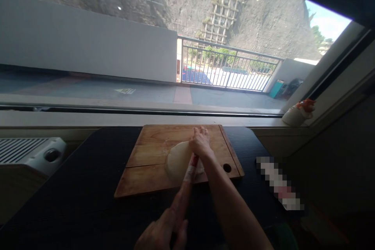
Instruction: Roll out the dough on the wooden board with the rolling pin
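Observation:
A flat, pale round of dough [176,163] lies on the wooden cutting board [155,136]. Across the dough's right side, pointing away from me, runs a wooden rolling pin [190,172] with a red and white patch. My left hand [165,228] grips its near end, below the board's front edge. Over its far end, at the upper right of the dough, rests my right hand [200,140], fingers pointing forward and partly curled. The palm hides that end of the pin, and my right wrist and forearm cover part of the board's right side.
The board sits on a dark table [96,172] beneath a wide window. A blurred-out flat object [278,183] lies at the table's right. On the sill stands a white mug-like pot [294,116] with something orange on it. A white ridged unit [32,150] is at the left.

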The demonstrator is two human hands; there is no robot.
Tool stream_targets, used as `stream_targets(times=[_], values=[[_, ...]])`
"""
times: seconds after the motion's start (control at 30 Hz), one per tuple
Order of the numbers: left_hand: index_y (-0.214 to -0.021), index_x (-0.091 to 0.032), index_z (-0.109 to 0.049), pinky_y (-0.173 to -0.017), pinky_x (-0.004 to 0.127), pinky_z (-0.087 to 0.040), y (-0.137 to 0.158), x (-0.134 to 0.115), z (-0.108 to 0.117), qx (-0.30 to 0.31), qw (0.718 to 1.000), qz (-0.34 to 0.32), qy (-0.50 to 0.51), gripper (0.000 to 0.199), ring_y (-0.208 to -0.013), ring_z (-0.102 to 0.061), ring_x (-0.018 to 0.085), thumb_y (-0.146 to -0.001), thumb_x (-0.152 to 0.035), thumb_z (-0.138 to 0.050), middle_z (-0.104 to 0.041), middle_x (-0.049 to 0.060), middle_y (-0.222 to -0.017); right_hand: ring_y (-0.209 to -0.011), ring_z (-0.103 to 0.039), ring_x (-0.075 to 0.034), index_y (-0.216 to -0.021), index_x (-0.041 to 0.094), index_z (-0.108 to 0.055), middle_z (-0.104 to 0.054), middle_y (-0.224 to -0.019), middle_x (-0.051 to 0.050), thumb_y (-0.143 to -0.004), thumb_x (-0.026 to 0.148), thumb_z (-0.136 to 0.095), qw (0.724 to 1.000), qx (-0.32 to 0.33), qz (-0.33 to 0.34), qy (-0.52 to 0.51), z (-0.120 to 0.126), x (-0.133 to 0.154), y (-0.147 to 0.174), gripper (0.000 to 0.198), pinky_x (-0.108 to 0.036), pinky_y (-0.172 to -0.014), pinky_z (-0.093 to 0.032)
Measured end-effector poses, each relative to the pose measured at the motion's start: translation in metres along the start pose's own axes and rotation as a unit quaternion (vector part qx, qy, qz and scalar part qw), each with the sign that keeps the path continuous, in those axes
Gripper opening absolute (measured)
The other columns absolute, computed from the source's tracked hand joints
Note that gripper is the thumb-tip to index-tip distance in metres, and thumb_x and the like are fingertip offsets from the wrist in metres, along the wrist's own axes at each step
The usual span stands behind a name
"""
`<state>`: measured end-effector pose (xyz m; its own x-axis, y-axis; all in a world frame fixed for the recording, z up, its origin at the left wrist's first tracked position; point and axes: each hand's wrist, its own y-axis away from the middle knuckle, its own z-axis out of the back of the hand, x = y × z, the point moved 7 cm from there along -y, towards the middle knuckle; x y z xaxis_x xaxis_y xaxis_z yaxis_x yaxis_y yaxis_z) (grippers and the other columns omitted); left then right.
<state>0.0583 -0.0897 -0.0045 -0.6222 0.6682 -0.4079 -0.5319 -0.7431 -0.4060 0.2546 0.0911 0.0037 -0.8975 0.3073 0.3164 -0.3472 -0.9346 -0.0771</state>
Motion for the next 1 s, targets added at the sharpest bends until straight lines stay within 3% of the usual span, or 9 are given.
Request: stream_targets(times=[0.1,0.2,0.27,0.37,0.5,0.57,0.8,0.87,1.0], values=[[-0.142,-0.031,-0.023,-0.063,0.024,-0.055,-0.003,0.008,0.012,-0.018,0.999,0.046,-0.014,0.056,-0.079,-0.068,0.015,-0.090,-0.030,-0.041,-0.063,0.001,-0.119,-0.135,-0.021,-0.027,-0.128,0.018,-0.050,-0.034,-0.144,-0.012,-0.082,0.029,-0.045,0.997,0.027,0.073,0.011,-0.012,0.053,-0.011,0.047,-0.046,-0.110,-0.010],[-0.143,-0.027,-0.023,-0.064,0.025,-0.054,-0.007,-0.005,0.011,-0.023,0.999,0.030,-0.026,0.057,-0.076,-0.067,0.014,-0.090,-0.029,-0.041,-0.063,0.004,-0.118,-0.134,-0.024,-0.025,-0.119,0.016,-0.058,-0.045,-0.136,-0.012,-0.079,0.027,-0.050,0.991,0.044,0.127,0.019,-0.018,0.080,-0.010,0.042,-0.041,-0.111,-0.005],[-0.144,-0.021,-0.022,-0.060,0.025,-0.052,-0.011,-0.020,0.002,-0.021,0.999,0.003,-0.042,0.060,-0.070,-0.065,0.014,-0.088,-0.028,-0.043,-0.067,0.005,-0.106,-0.136,-0.020,-0.024,-0.121,0.016,-0.056,-0.044,-0.137,-0.012,-0.079,0.023,-0.049,0.990,0.042,0.134,0.021,-0.014,0.071,-0.004,0.043,-0.039,-0.112,-0.005],[-0.140,-0.017,-0.031,-0.051,0.025,-0.046,-0.013,-0.037,-0.014,-0.038,0.995,-0.029,-0.083,0.061,-0.054,-0.058,0.013,-0.083,-0.027,-0.048,-0.066,0.003,-0.078,-0.137,-0.015,-0.028,-0.134,0.012,-0.043,-0.032,-0.145,-0.015,-0.084,0.023,-0.040,0.996,0.020,0.085,0.018,0.000,0.026,0.004,0.051,-0.043,-0.110,-0.010],[-0.135,-0.020,-0.040,-0.049,0.025,-0.041,-0.009,-0.041,-0.023,-0.075,0.989,-0.063,-0.108,0.057,-0.049,-0.053,0.011,-0.079,-0.024,-0.048,-0.061,0.002,-0.073,-0.133,-0.026,-0.033,-0.142,0.001,-0.022,-0.031,-0.142,-0.024,-0.091,0.029,-0.022,1.000,0.005,-0.003,0.003,0.012,-0.025,0.009,0.058,-0.047,-0.105,-0.023],[-0.136,-0.018,-0.036,-0.052,0.026,-0.041,-0.007,-0.037,-0.020,-0.076,0.990,-0.077,-0.092,0.057,-0.052,-0.055,0.012,-0.080,-0.024,-0.047,-0.060,0.000,-0.070,-0.133,-0.027,-0.031,-0.142,0.000,-0.021,-0.031,-0.142,-0.024,-0.091,0.031,-0.022,1.000,0.010,-0.002,-0.003,0.009,-0.019,0.007,0.060,-0.045,-0.105,-0.025],[-0.135,-0.021,-0.035,-0.074,0.033,-0.042,0.000,-0.032,-0.020,-0.069,0.995,-0.050,-0.047,0.048,-0.066,-0.060,0.014,-0.089,-0.029,-0.044,-0.062,0.000,-0.074,-0.136,-0.021,-0.022,-0.139,0.017,-0.034,-0.033,-0.145,-0.009,-0.083,0.024,-0.041,0.992,0.035,0.121,-0.014,-0.015,0.064,-0.006,0.057,-0.041,-0.111,-0.014],[-0.132,-0.023,-0.040,-0.075,0.036,-0.042,-0.001,-0.038,-0.028,-0.067,0.995,-0.045,-0.052,0.046,-0.066,-0.059,0.015,-0.087,-0.030,-0.045,-0.061,0.001,-0.074,-0.137,-0.020,-0.021,-0.139,0.018,-0.036,-0.032,-0.146,-0.008,-0.082,0.022,-0.043,0.990,0.035,0.138,-0.013,-0.013,0.058,-0.002,0.057,-0.038,-0.111,-0.013],[-0.120,-0.031,-0.051,-0.078,0.040,-0.041,-0.008,-0.046,-0.042,-0.049,0.996,-0.035,-0.059,0.043,-0.068,-0.058,0.018,-0.078,-0.024,-0.049,-0.059,0.002,-0.077,-0.135,-0.022,-0.026,-0.140,0.009,-0.032,-0.030,-0.145,-0.017,-0.086,0.021,-0.034,0.994,0.003,0.105,-0.015,0.004,0.008,0.002,0.055,-0.040,-0.108,-0.021]])
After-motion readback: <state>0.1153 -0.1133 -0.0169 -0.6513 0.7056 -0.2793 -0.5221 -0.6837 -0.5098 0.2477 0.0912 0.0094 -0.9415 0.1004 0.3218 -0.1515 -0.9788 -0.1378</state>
